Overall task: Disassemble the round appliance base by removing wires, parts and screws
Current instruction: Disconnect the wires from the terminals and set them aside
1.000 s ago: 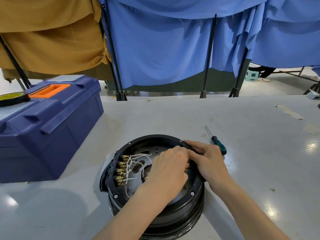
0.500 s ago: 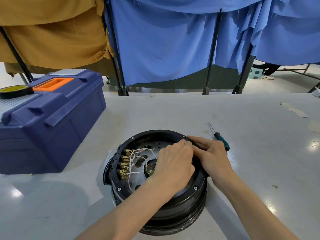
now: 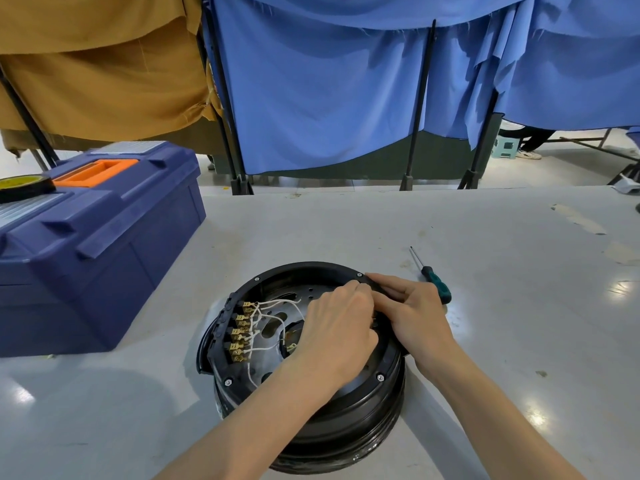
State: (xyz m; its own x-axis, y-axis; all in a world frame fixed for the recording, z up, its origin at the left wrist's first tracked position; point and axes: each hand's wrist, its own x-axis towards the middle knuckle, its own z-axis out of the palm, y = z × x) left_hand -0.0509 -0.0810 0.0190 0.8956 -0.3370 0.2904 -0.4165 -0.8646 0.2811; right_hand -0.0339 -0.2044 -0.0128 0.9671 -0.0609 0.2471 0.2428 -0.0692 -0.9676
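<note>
Moved: next to nothing since a second ago; left hand (image 3: 341, 327) and right hand (image 3: 417, 317) stay at the right rim of the base (image 3: 363, 420), the left knuckles a touch nearer its far edge
Toolbox (image 3: 93, 244): blue with an orange handle, lid shut, contents hidden; stands at the left of the table (image 3: 485, 271), well apart from the base
Tape (image 3: 24, 187): black roll with a yellow core, lying flat on the toolbox lid at the left edge of view
Base: black and round, open side up, at the near middle of the table
In the base: grey plate (image 3: 266, 355) with holes; white wires (image 3: 277, 302) run from a row of brass terminals (image 3: 239, 332) on the left inner wall toward the middle and pass under the left hand
Screws (image 3: 380, 377): four show in the rim, two far and two near
Left hand: back up, fingers curled down inside the base at its right side; fingertips hidden, so whether they pinch anything cannot be told
Right hand: touching the left hand; index finger lies along the top of the rim, thumb on the inner side, the black rim clamped between them
Screwdriver (image 3: 436, 285): green handle, lying on the table just beyond the right hand, tip pointing away, touched by neither hand
Behind: blue curtain (image 3: 311, 98) and brown cloth (image 3: 104, 81) hung on black stands
</note>
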